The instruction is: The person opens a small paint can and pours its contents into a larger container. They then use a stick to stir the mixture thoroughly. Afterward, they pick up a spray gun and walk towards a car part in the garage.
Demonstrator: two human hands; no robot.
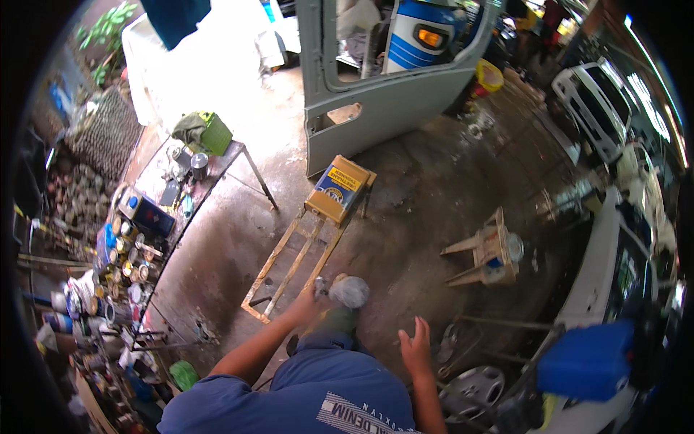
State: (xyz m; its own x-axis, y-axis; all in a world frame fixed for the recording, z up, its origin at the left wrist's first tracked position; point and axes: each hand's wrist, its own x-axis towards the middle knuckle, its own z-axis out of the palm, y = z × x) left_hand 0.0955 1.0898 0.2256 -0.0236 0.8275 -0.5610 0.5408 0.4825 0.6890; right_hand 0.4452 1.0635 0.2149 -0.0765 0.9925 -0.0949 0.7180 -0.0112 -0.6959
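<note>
My left hand [306, 307] reaches forward in front of my body, its fingers closed round a small silvery metal tool [321, 286] that looks like a spray gun. Right beside that tool is a rounded, cloudy grey thing [350, 292]; whether the two are joined I cannot tell. Lower right, my right hand [415, 349] hangs in the air with its fingers apart, holding nothing. Ahead of my left hand a narrow frame stand [290, 266] of worn, yellowish bars reaches away from me. On its far end rests a tan and blue box-shaped can [337, 189].
A grey vehicle door panel [383, 116] stands beyond the can. At left, a table [230, 156] and shelf carry many paint tins [130, 253] and a blue can [148, 214]. A small wooden stool [486, 249], a blue jerrycan [587, 362] and a wheel cover [473, 387] are at right.
</note>
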